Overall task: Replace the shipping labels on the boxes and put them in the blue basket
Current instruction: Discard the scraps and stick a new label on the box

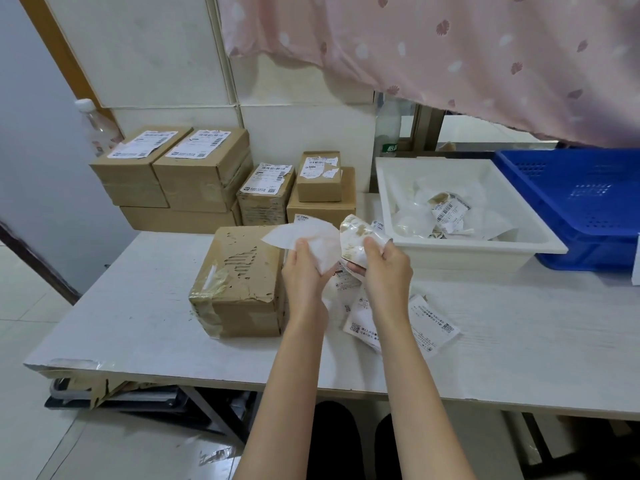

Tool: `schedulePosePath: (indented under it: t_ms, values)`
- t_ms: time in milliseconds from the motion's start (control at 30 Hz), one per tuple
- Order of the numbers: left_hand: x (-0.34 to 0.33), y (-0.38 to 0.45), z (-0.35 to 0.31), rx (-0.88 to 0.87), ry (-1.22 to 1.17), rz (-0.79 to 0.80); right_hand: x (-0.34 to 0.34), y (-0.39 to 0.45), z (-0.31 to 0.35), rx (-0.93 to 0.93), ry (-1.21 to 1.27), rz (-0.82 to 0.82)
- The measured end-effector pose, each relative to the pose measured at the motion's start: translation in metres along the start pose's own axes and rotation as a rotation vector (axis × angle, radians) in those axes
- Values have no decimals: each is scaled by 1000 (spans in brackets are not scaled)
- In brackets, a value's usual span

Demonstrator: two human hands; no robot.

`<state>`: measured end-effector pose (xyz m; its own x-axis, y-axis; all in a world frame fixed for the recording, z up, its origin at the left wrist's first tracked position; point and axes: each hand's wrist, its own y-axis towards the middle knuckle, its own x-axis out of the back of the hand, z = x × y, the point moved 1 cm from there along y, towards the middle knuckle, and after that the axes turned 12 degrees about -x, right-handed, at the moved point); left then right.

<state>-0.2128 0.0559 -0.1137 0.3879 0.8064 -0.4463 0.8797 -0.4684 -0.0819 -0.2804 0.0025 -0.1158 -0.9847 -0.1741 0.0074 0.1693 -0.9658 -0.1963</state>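
- holding paper in both hands above the white worktop (138, 306), a person stands at its near edge.
- left hand (302, 268) pinches a plain white backing sheet (308, 237), thumb on top, fingers curled under.
- right hand (384, 268) grips a crumpled, torn-off label (356, 237) with brown cardboard bits stuck to it.
- the two hands are close together, side by side, just right of a taped cardboard box (239, 282) whose top face is scuffed and torn bare.
- fresh labels (433, 323) lie loose on the worktop under and beside the right forearm.
- a white tray (450, 247) sits just beyond the hands and holds crumpled label scraps.
- the blue basket (571, 195) stands to the right of the tray, touching it.
- stacked boxes (194, 171) with torn labels line the wall at the back left; smaller ones (322, 185) stand nearer the tray.
- a clear bottle (95, 126) stands behind the leftmost stack.
- a pink patterned cloth (450, 46) hangs above the tray and basket.
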Motion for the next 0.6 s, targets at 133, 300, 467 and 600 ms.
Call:
schedulePosePath:
  t_ms: [133,300,467,600]
  values:
    - [1,1,1,38,-31,-4,5,1,3,-87,131,128]
    - [-3,-3,1,89,-115,-60,3,0,-1,-75,174,65]
    - [-6,-5,-2,170,-295,-109,4,-2,-1,-50,252,19]
    - [-2,-1,-6,159,-320,-153,14,-3,6,43,255,-117]
